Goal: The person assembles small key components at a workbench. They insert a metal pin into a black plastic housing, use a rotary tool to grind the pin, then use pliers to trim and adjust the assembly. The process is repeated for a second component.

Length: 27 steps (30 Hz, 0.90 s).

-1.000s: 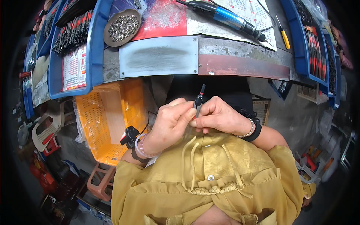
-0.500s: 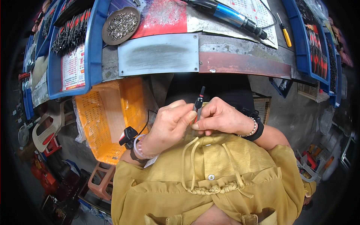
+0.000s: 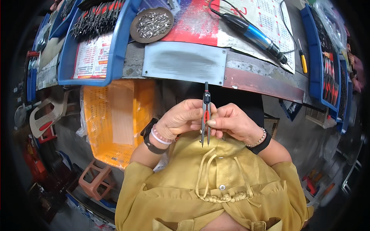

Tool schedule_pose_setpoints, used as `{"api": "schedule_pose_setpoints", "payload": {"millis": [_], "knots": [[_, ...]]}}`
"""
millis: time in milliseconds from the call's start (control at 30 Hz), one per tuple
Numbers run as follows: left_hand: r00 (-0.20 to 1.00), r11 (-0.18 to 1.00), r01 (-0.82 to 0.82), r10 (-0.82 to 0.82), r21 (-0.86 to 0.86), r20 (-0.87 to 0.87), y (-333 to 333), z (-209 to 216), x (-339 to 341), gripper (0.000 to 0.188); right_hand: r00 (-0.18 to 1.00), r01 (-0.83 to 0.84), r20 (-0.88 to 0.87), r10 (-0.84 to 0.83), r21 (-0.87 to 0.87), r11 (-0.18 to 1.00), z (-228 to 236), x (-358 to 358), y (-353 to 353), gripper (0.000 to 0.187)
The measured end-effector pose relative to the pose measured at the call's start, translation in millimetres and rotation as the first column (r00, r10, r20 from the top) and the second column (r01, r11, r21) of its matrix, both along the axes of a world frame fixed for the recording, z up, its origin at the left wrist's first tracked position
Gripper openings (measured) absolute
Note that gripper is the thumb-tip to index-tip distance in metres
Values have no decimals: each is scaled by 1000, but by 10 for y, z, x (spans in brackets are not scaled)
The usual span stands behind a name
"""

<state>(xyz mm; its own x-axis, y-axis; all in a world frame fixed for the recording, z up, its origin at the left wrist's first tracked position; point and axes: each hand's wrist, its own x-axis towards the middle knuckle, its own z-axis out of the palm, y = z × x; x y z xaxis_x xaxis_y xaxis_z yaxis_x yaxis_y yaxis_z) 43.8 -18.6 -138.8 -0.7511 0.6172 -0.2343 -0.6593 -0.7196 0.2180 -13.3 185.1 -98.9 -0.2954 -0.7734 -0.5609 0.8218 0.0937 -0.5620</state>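
A black drawing compass with a red part between its legs is held upright in front of my chest, its points downward and its legs slightly apart. My left hand pinches one leg between thumb and fingers. On the other leg, my right hand closes thumb and forefinger near the red part. Both hands hang just off the near edge of the bench, above my lap.
A bowl of small metal pieces and a blue electric screwdriver lie on the bench. Blue bins of black and red compasses flank it. A yellow-handled screwdriver lies at right. An orange crate stands below left.
The compass has come more upright and turned to show both legs and its red part. My hands have shifted along its legs. The view has swung slightly left.
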Motion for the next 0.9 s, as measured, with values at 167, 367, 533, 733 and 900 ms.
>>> {"api": "schedule_pose_setpoints", "payload": {"millis": [167,367,533,733,900], "knots": [[993,993,-113,113,-24,-22,-63,-78,147,33,1000,23,-16,-22,31,999,-5,-22,21,16],[988,989,-146,146,12,-50,-177,-178,244,30,986,55,-163,-46,51,997,7,-33,-19,17],[985,986,-168,168,16,-40,-249,-210,319,28,979,47,-201,-32,70,996,61,-11,-116,19],[991,973,-136,133,-187,-28,-305,-111,403,29,919,164,-375,-117,97,982,168,16,-339,20],[975,815,-208,130,-542,-178,-190,134,523,13,913,69,-408,-21,103,992,169,-46,-567,22]]}}
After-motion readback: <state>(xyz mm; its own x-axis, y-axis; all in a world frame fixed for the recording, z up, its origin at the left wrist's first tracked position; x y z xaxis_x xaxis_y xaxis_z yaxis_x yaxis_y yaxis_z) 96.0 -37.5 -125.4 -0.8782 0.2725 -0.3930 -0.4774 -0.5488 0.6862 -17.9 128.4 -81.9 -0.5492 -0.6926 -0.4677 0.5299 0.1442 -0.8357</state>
